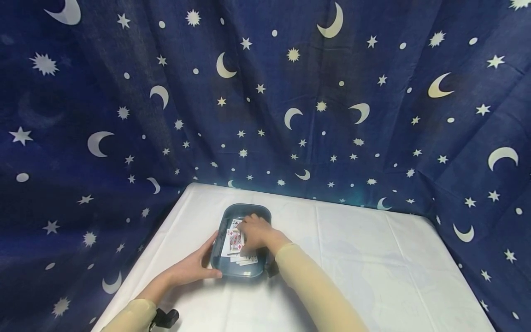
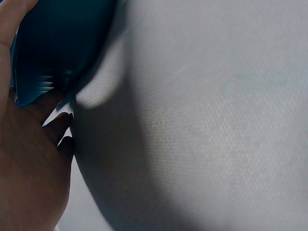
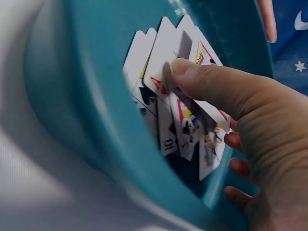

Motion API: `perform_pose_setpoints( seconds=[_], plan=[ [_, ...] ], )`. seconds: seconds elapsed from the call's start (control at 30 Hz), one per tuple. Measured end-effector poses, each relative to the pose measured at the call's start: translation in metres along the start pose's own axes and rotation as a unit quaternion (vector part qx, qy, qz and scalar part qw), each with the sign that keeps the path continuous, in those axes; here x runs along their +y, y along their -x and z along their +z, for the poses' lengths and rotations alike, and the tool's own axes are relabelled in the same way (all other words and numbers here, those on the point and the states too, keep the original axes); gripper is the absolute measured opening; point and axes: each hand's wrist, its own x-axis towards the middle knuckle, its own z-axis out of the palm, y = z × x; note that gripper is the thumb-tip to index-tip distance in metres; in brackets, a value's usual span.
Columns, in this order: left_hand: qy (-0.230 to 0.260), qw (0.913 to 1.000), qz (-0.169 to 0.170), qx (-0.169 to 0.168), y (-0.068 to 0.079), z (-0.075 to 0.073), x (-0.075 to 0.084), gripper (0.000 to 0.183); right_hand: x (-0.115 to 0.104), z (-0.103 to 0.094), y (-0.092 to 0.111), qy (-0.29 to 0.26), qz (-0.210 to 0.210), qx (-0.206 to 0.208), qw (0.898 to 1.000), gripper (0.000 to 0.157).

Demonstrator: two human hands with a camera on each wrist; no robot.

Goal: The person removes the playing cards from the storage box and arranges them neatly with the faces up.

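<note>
A blue-green plastic basin (image 1: 242,273) stands on the white-covered table, with several playing cards (image 1: 235,240) lying fanned and overlapping inside it. My right hand (image 1: 256,233) reaches down into the basin from the right. In the right wrist view its thumb (image 3: 207,82) presses on the face of the cards (image 3: 161,57), while the other fingers curl round their far edge; an ace and some face cards show there. My left hand (image 1: 191,268) rests against the basin's near left corner, thumb and fingers spread along the outside of its walls.
The white cloth (image 1: 356,263) covers the table, with fold lines across it. Behind and at both sides hangs a dark blue curtain (image 1: 265,115) with moons and stars. A black strap device (image 1: 166,318) sits at the left wrist.
</note>
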Motion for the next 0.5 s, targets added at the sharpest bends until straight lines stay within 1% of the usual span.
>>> perform_pose_setpoints(
  seconds=[0.13,0.27,0.4,0.5],
  plan=[
    [0.007,1.0,0.005,0.0,-0.001,0.001,0.0,0.114,0.005,-0.007,0.006,-0.004,-0.014,0.018,1.0,0.091],
    [0.007,0.9999,0.013,0.004,-0.001,0.002,-0.001,0.114,0.014,-0.02,0.019,-0.013,-0.024,0.046,0.999,0.091],
    [0.003,0.9998,0.016,0.009,0.0,0.003,-0.001,0.113,0.027,-0.033,0.034,-0.02,-0.033,0.077,0.996,0.09],
    [0.0,0.9998,0.016,0.011,0.0,0.003,0.0,0.114,0.04,-0.042,0.046,-0.029,-0.032,0.096,0.994,0.089]
  ],
)
